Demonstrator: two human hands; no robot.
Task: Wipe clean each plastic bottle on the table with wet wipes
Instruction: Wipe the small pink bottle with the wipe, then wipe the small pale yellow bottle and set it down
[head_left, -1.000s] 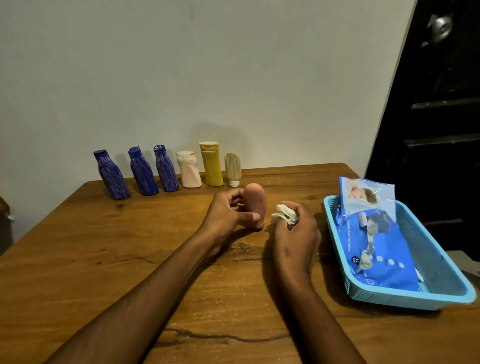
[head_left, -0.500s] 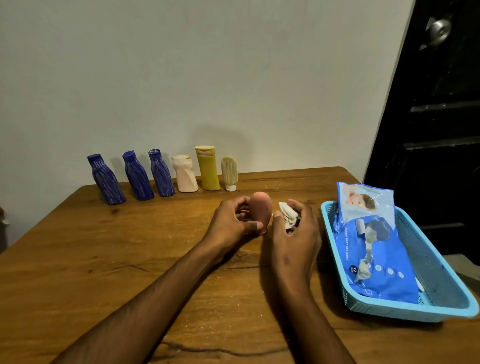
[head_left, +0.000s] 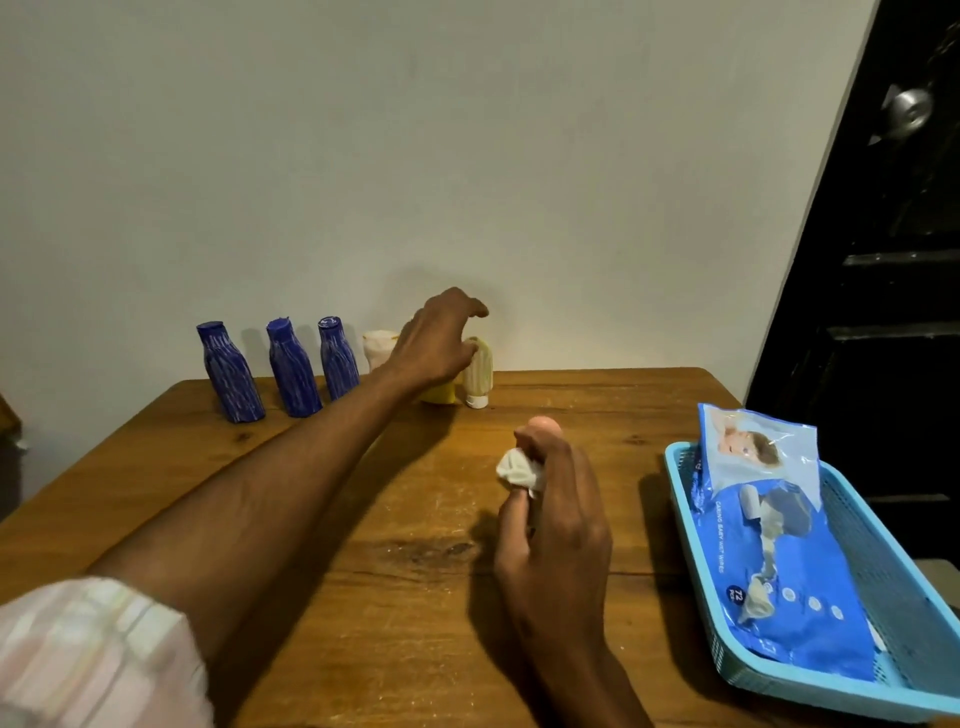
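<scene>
The wooden table (head_left: 322, 597) carries a blue basket (head_left: 883, 597) at its right with a pack of wet wipes (head_left: 800, 587) in it, and 3 blue bottles (head_left: 291, 369) in the row along the wall. The left hand (head_left: 436, 343) reaches over that row, fingers loosely spread above the cream bottle (head_left: 479, 371). The right hand (head_left: 556, 525) grips the pink bottle (head_left: 543, 427) and a crumpled wipe (head_left: 519, 469) mid-table.
</scene>
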